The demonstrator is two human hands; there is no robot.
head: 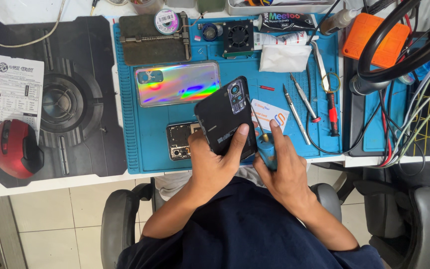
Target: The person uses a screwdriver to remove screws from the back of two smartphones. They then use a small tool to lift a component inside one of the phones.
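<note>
My left hand (214, 162) grips a black phone (222, 117) by its lower end, back side up, camera module toward the far right. My right hand (282, 172) holds a blue-handled screwdriver (265, 144) with a brass tip, its point close to the phone's right edge. Under the phone lies an opened phone body (179, 140) with its inner parts showing. An iridescent back cover (177, 83) rests further back on the blue work mat (145, 144).
Tweezers (320, 62), two precision drivers (297, 107) and a red-handled tool (332, 113) lie right of the phone, beside a white card (273, 113). A small fan (238, 37), glue tube (284, 22), metal jig (150, 40), red mouse (13, 148) and cables (399, 129) surround the mat.
</note>
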